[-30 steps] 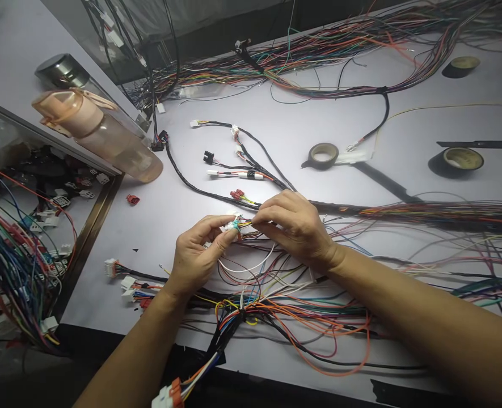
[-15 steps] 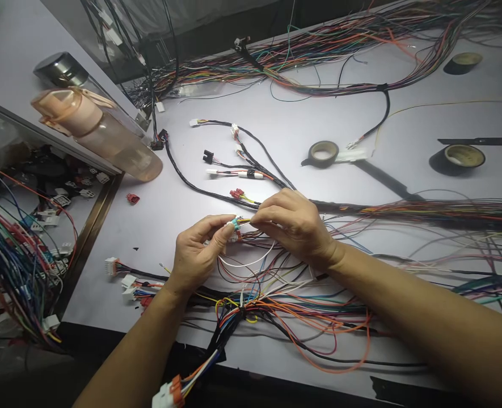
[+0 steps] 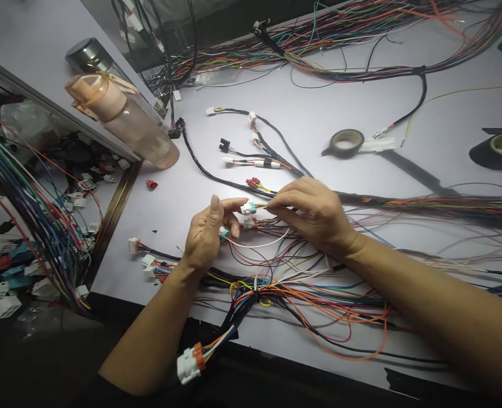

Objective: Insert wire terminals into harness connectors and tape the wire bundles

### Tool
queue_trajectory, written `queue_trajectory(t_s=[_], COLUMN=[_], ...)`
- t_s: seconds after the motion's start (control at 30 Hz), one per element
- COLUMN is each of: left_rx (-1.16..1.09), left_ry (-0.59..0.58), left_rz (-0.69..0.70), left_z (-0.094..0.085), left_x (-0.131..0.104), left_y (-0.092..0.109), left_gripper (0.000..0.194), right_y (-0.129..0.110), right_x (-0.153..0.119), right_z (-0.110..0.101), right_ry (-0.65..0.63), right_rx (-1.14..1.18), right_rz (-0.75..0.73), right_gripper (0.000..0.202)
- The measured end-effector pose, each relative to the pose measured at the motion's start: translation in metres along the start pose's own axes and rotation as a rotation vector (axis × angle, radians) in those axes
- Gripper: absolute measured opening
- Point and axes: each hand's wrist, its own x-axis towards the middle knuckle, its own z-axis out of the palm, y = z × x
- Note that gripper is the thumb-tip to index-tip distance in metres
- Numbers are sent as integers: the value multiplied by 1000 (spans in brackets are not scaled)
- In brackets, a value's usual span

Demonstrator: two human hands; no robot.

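Observation:
In the head view, a white and teal wire connector (image 3: 248, 208) hangs on its thin wires just left of my right hand (image 3: 308, 212). My right hand is closed, its thumb and forefinger pinching those wires behind the connector. My left hand (image 3: 208, 235) has its thumb raised and apart, with the forefinger stretched out to the connector's left side. A second teal connector (image 3: 223, 233) on a white wire lies against the left hand's curled lower fingers; whether they grip it I cannot tell. Beneath, a white and orange connector (image 3: 249, 223) lies on the table.
Near the front edge, a bundled harness ends in a large white and orange connector (image 3: 190, 364). A peach bottle (image 3: 138, 127) stands at left, beside a bin of connectors (image 3: 4, 243). Tape roll (image 3: 347, 143) lies on the right. Long wire bundles (image 3: 310, 62) cross the back.
My left thumb has lifted off the teal connector and the hand has opened. The right hand keeps its pinch on the wires. The whole view has shifted, moving things rightward and slightly up.

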Motion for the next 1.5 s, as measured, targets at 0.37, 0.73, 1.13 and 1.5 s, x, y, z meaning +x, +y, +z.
queue_trajectory(t_s=[0.37,0.73,1.13,1.5], left_rx=[-243,-252,-78,46], left_ry=[-171,-118,-89,-59], left_rz=[-174,-189,-94,47], left_z=[-31,-34,-11,-2], left_x=[-2,3,2,3], left_y=[17,12,6,-4], left_gripper=[37,19,28,25], right_y=[-3,-2,-1,-1], right_x=[1,0,0,1], right_z=[0,1,0,-2], right_ry=[22,28,2,-47], right_rx=[39,6,-42,-86], right_rz=[54,66,30,-35], right_gripper=[11,9,12,14])
